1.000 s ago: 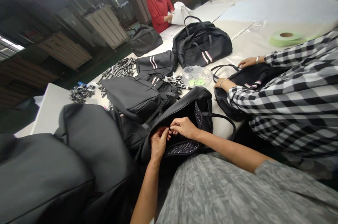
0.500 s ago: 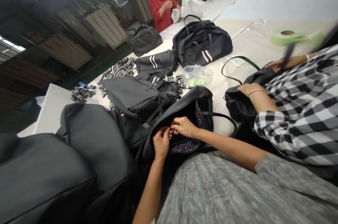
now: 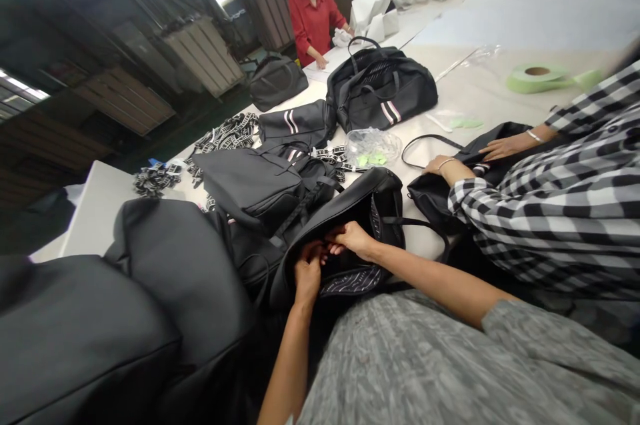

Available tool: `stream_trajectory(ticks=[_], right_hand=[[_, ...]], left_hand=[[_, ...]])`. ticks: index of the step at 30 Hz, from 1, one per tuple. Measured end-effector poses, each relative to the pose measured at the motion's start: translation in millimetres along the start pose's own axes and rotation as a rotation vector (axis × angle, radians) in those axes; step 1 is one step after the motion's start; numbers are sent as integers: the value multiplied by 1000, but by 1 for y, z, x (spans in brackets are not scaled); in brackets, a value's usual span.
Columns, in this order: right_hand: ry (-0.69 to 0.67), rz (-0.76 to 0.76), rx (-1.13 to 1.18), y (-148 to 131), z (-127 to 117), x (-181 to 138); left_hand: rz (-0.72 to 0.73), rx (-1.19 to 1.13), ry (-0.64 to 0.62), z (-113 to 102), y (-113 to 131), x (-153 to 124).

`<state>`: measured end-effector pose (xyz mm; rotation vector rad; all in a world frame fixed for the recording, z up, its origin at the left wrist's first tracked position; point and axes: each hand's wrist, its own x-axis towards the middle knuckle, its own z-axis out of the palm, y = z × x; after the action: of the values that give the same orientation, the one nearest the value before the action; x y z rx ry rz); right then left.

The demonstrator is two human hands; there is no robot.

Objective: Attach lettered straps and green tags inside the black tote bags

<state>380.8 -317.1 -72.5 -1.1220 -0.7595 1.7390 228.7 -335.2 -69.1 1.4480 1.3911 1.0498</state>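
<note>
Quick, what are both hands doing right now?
Left hand: fingers curled shut on the rim of the open black fabric bag with striped lining.
Right hand: fingers pinched shut on the same bag's rim.

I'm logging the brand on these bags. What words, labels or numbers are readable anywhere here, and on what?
Black-and-white woven straps in a heap: white lettering, too small and blurred to read.
Lettered black strap beside the clear plastic bag: blurred, unreadable.
Striped lining of the open black bag: pattern only, no legible words.
Pale green tape roll: no print visible.
Nothing can be quoted.
</note>
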Motion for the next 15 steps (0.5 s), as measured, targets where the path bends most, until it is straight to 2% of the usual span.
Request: stream_trajectory(ticks=[2, 5, 10, 12, 15], right_hand=[[25, 35, 36, -3, -4, -3], [-27, 24, 26, -3, -10, -8], [-65, -156, -89, -1, -22, -6], [-22, -193, -187, 0, -27, 0], [43, -158, -520, 2, -30, 11]], left_hand=[[-54, -84, 21, -4, 3, 0], [-115, -125, 26, -8, 10, -3], [-157, -244, 37, -8, 19, -2], [-134, -205, 58, -8, 17, 2], [-99, -102, 72, -10, 11, 5]])
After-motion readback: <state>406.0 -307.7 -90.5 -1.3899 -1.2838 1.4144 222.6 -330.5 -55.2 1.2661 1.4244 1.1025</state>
